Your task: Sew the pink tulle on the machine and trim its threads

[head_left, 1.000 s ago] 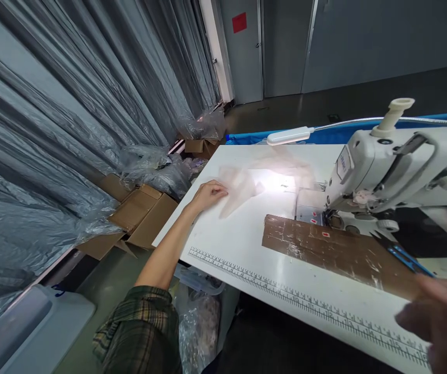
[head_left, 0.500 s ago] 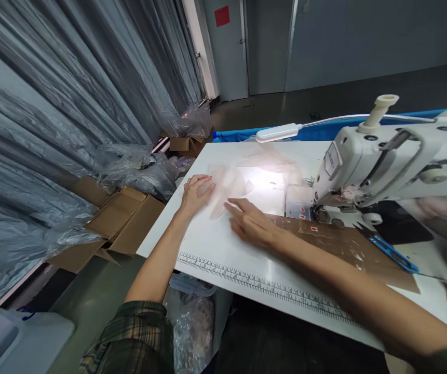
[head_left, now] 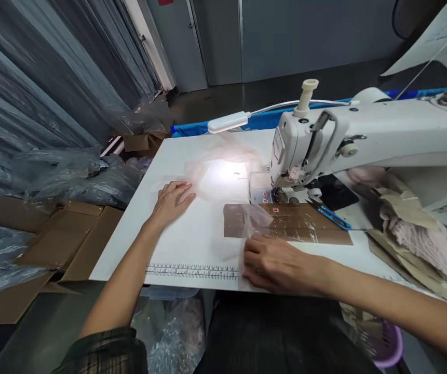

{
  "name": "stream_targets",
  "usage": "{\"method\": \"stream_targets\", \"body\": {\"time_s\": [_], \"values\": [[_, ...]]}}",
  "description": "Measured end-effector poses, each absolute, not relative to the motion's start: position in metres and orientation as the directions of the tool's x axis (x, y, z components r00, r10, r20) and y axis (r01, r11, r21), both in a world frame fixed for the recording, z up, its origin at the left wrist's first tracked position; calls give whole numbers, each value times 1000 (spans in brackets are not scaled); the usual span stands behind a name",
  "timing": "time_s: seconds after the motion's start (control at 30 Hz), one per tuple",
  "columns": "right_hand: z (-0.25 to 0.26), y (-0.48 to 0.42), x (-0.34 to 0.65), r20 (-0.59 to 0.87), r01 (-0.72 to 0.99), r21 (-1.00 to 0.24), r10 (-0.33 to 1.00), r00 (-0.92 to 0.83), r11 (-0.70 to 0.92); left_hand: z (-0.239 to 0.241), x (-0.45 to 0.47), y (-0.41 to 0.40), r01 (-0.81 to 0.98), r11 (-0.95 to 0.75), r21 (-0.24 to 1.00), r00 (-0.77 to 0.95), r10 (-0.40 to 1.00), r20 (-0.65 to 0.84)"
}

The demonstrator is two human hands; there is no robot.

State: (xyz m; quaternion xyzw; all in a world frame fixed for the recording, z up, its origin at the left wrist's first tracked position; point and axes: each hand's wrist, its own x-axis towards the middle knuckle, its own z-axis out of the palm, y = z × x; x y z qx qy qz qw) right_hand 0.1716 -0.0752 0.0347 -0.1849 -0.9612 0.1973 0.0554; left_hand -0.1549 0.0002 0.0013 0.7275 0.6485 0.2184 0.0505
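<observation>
My right hand (head_left: 272, 262) is closed on a strip of pale pink sheer fabric (head_left: 257, 217) near the table's front edge. Part of that strip lies over a brown taped board (head_left: 301, 226), and its lower end hangs by the fingers. My left hand (head_left: 172, 201) rests on the white table (head_left: 195, 234), fingers laid out and thumb apart. Its fingertips are beside more pale sheer fabric (head_left: 198, 174), which spreads under the lamp's glare; its edges are hard to make out.
A white sewing machine (head_left: 305, 140) stands at the right, with a lamp (head_left: 229, 122) over the table. Blue thread snips (head_left: 334, 217) lie on the board's right end. Fabric scraps (head_left: 414, 228) are heaped farther right. Cardboard boxes (head_left: 63, 234) stand left, and a purple basket (head_left: 392, 345) below.
My right hand has moved from beside my left hand toward the front edge and closed on a sheer strip. My left hand stays on the table. The view has turned right.
</observation>
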Motion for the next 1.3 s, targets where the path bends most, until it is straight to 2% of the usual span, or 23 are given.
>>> {"method": "stream_targets", "body": {"time_s": [0.1, 0.17, 0.33, 0.4, 0.47, 0.57, 0.67, 0.73, 0.8, 0.87, 0.9, 0.97, 1.07, 1.17, 1.23, 1.3], "values": [[48, -88, 206, 70, 299, -592, 417, -906, 749, 1, -144, -2, 931, -207, 302, 111, 946, 304], [52, -84, 220, 130, 327, -613, 500, -856, 719, 2, -140, -3, 947, -220, 232, 125, 922, 365], [38, -51, 229, 245, 601, -498, 766, -595, 625, 10, -137, -5, 962, -236, 139, 131, 843, 522], [29, -39, 226, 201, 708, -432, 825, -528, 558, 15, -128, -9, 949, -281, 146, 160, 822, 546], [24, -32, 222, 152, 745, -386, 834, -530, 544, 18, -109, -15, 918, -357, 174, 225, 827, 515], [20, -30, 217, 198, 672, -456, 803, -562, 583, 18, -71, -24, 841, -477, 257, 379, 856, 351], [20, -33, 218, 257, 505, -680, 818, -515, 531, 18, -38, -28, 833, -465, 301, 427, 885, 186], [21, -34, 221, 180, 372, -853, 875, -449, 366, 22, -28, -26, 819, -422, 388, 397, 906, 147], [19, -34, 225, 8, 276, -953, 920, -392, 125, 28, -26, -23, 737, -348, 579, 334, 933, 135], [16, -31, 230, -143, 253, -966, 922, -359, -52, 36, -29, -20, 585, -233, 777, 259, 961, 93], [14, -29, 232, -180, 261, -961, 917, -356, -88, 39, -30, -19, 514, -174, 840, 228, 972, 61], [9, -23, 235, -177, 276, -958, 913, -367, -75, 43, -33, -18, 445, -98, 890, 175, 984, 20], [6, -16, 238, -74, 353, -932, 915, -397, 78, 46, -37, -17, 555, -110, 825, 139, 990, 39], [8, -13, 237, 28, 538, -800, 913, -407, 264, 53, -40, -14, 757, -232, 611, 251, 966, 57], [10, -13, 234, 47, 630, -712, 917, -396, 309, 59, -40, -7, 818, -319, 479, 316, 944, 89], [10, -16, 230, 49, 685, -655, 923, -382, 318, 63, -38, 7, 839, -360, 409, 329, 933, 146]]}}
